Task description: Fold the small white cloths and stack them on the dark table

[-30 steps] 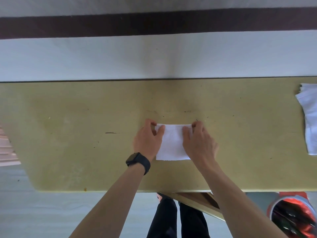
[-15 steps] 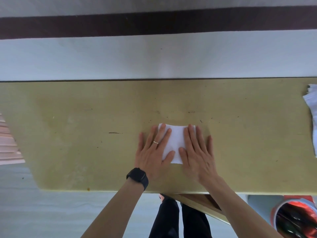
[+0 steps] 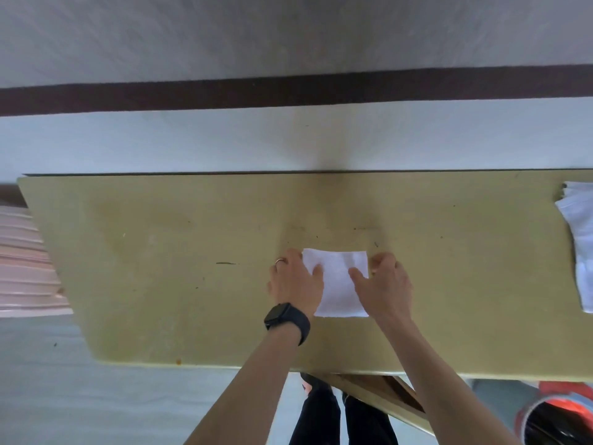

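Folding step under way on one small white cloth [image 3: 337, 284], flat on the olive desk [image 3: 160, 252], midway along and nearer the front edge. Pinched at its far corners by left hand [image 3: 295, 281] and right hand [image 3: 386, 284], held apart, thumbs on top. Likely next: bringing both corners evenly forward. More white cloths [image 3: 579, 239] at the right edge.

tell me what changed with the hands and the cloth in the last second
Half a second ago the left grip and right grip lay flat, pressing the cloth. Now both have curled and pinch its far corners, thumbs on top. The cloth stays put on the table, as does the pile at the right edge.
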`<state>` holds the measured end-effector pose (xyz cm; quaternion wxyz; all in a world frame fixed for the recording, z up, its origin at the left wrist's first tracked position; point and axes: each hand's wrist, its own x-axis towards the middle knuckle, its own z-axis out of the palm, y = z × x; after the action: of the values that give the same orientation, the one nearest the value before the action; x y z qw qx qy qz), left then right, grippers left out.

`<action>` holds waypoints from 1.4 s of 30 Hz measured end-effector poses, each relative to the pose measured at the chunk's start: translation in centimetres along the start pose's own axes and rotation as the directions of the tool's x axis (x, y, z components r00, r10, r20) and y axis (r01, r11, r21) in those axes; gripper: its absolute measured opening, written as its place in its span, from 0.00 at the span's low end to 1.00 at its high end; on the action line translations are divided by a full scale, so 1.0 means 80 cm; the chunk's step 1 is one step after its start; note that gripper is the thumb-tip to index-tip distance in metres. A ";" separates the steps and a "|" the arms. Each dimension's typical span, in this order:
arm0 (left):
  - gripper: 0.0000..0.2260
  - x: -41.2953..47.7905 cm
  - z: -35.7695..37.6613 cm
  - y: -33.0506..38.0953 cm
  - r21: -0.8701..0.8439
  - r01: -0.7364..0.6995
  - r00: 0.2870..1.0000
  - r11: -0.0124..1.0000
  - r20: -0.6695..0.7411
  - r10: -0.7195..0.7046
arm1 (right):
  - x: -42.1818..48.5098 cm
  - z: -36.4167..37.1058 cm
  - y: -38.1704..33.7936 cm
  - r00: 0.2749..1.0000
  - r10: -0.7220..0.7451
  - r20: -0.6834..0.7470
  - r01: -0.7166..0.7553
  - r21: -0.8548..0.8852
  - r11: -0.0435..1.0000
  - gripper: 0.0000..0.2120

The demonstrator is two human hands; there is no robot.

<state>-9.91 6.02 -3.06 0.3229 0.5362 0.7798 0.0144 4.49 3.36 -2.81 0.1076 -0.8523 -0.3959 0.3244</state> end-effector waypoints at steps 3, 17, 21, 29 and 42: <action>0.18 0.004 0.005 0.012 -0.031 0.119 0.991 0.992 0.065 -0.117 | 0.008 -0.004 -0.015 0.987 0.122 0.101 -0.126 0.028 0.992 0.16; 0.13 -0.066 -0.063 -0.010 -0.689 0.135 0.989 0.712 0.137 -0.054 | -0.027 -0.073 0.000 0.957 -0.162 0.241 0.029 0.477 0.879 0.07; 0.06 -0.133 -0.143 -0.019 -0.742 -0.042 0.998 0.669 0.002 0.064 | -0.070 -0.138 -0.041 0.887 -0.422 0.190 0.285 0.493 0.822 0.08; 0.07 -0.336 -0.289 -0.077 -0.828 -0.282 0.931 0.485 -0.359 -0.070 | -0.237 -0.217 -0.155 0.543 -0.800 0.254 0.596 0.555 0.580 0.07; 0.09 -0.818 -0.306 -0.404 -0.785 -0.344 0.417 0.514 -0.619 -0.666 | -0.766 -0.065 -0.171 -0.291 -0.819 0.494 0.633 0.741 0.222 0.03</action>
<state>-35.14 -55.09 36.30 0.0708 0.1184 0.7654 0.6286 -29.64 -32.83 35.87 0.1366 -0.0807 -0.7850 0.5988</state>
